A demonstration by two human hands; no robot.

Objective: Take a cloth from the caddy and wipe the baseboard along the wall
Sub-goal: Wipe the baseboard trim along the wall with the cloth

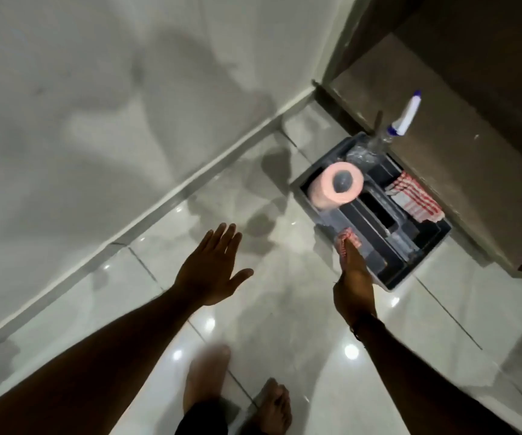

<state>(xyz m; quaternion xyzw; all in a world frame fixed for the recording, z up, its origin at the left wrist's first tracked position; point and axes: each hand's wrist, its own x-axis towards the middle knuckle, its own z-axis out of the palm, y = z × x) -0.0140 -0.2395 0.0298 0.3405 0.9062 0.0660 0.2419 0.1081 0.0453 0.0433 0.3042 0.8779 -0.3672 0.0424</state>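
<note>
A dark grey caddy (423, 265) stands on the glossy tiled floor near a wall corner. Over its far right compartment lies a red-and-white checked cloth (415, 197). My right hand (353, 281) reaches over the caddy's near left corner and pinches a second small red-and-white cloth (347, 238) at its fingertips. Left of the caddy, my left hand (212, 271) hovers above the floor, flat and empty with fingers spread. The pale baseboard (165, 199) runs diagonally along the foot of the grey wall, from lower left up to the corner.
Inside the caddy stand a pink paper roll (336, 185) and a clear spray bottle with a white-and-blue nozzle (405, 117). A brown cabinet or door (460, 127) rises behind the caddy on the right. My bare feet (237, 394) stand on the tiles below.
</note>
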